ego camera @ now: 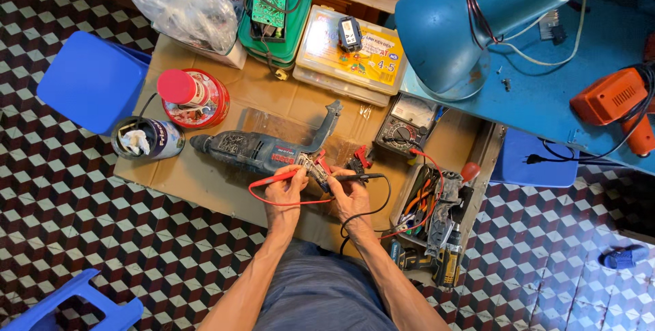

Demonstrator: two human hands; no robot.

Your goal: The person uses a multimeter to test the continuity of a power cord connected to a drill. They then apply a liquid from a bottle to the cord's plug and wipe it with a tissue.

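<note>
On a sheet of brown cardboard (225,167) spread over the patterned tile floor, seen from the head camera, a dark blue-green rotary hammer drill (263,150) lies on its side with its nose toward the left and its handle end opened up, wiring exposed. The left hand (285,194) is closed around a red test probe (276,178), its tip pointed into the exposed wiring at the handle; the right hand (349,198) is clenched on a black test probe (358,177) aimed at the same spot from the other side. Red and black leads loop back to an analog multimeter (407,123) lying just above right of the drill, near a blue desk lamp (450,37). To do this step well, I judge that each tip should rest firmly on bare metal, with the two tips kept apart from each other, the fingers behind the metal points, and the meter's face kept in sight so the needle can be read without shifting the hands. Further left stand a red-lidded tin (194,95) and a small open can (147,138); a tray of hand tools (433,205) sits right of the hands, and a blue plastic stool (92,78) stands at the cardboard's left edge.
</note>
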